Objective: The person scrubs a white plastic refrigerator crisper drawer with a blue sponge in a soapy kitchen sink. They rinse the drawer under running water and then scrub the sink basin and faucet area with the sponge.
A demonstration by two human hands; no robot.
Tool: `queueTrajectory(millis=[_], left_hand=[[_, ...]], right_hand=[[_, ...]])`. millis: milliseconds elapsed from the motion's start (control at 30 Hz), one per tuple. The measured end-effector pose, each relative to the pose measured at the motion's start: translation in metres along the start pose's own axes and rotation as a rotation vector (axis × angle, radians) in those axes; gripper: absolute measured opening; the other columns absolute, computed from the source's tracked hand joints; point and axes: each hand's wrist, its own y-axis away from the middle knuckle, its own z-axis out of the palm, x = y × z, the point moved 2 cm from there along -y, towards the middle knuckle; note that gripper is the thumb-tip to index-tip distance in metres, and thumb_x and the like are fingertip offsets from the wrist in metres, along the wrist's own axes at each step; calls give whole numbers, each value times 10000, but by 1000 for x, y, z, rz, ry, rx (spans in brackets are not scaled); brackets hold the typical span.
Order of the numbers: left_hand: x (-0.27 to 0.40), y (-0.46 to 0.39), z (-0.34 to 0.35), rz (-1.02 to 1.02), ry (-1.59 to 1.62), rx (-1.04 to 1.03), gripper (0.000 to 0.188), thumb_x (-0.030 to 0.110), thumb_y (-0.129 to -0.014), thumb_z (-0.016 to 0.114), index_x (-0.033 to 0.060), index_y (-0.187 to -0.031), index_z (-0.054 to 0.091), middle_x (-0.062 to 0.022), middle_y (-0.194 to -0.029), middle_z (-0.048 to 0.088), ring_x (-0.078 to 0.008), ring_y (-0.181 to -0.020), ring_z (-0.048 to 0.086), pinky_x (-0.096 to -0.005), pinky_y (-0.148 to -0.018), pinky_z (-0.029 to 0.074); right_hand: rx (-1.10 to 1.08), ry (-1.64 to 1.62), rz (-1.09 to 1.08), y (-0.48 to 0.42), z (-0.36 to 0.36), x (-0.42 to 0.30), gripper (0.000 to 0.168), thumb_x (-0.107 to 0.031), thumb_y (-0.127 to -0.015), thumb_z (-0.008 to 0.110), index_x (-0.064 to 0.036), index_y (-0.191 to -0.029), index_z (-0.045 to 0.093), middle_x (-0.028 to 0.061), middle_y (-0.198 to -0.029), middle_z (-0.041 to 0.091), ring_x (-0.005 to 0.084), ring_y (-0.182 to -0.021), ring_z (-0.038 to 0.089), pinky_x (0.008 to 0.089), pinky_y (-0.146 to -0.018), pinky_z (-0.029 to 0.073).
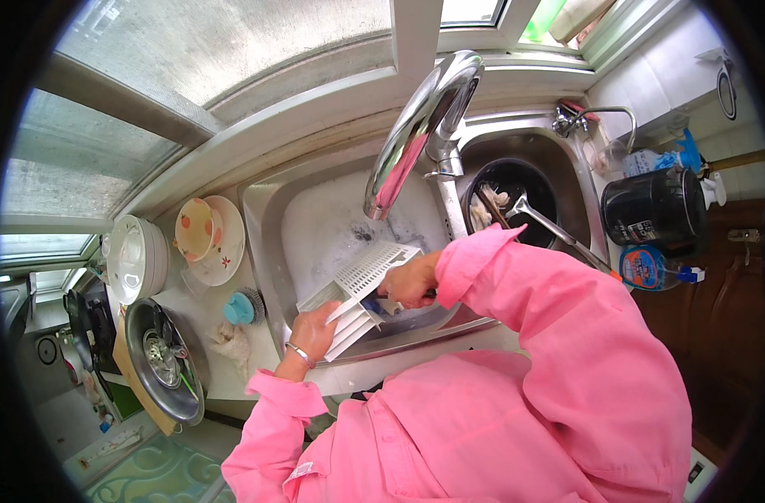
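My left hand (314, 334) grips one end of a white plastic rack (373, 270), which has slotted dividers and a perforated panel. The rack is tilted over the front of a steel sink basin (272, 264) filled with white suds (319, 214). My right hand (412, 281) is closed around a dark handle (429, 293) at the rack's right side. Something blue (374, 306) shows beneath that hand. The tool's working end is mostly hidden, so its exact kind cannot be told.
A chrome faucet (414, 119) arches over the suds. The right basin holds a black pot (539, 182) with a long-handled utensil. On the left counter are stacked white bowls (131, 258), a patterned bowl (194, 229) on a plate, a scourer (239, 308) and a steel basin (194, 377). Bottles (643, 267) line the right.
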Motion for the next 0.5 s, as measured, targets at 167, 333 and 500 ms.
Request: queueTrajectory(millis=[167, 333, 500], left_hand=[[-28, 1, -1, -2, 64, -43, 252, 129, -757, 570, 111, -1007, 589, -211, -839, 598, -372, -792, 584, -391, -675, 486], [-29, 10, -15, 23, 137, 33, 246, 102, -754, 586, 95, -1000, 594, -183, -867, 613, -355, -830, 590, -365, -691, 488], [-37, 10, -9, -74, 201, 143, 220, 84, -782, 575, 62, -1000, 594, -161, -877, 635, -281, -831, 623, -331, -715, 488]], right_hand=[[-301, -531, 39, 24, -4, 21, 568, -105, -840, 444, -40, -1361, 227, 67, -584, 479, 132, -424, 428, 272, -375, 309], [-382, -481, -4, 94, -39, 9, 492, -144, -871, 400, -73, -1349, 309, 54, -625, 472, 129, -503, 440, 291, -458, 381], [-196, -65, 8, 121, -47, -14, 418, -188, -906, 376, -79, -1309, 381, 76, -756, 554, 179, -687, 521, 286, -631, 415]])
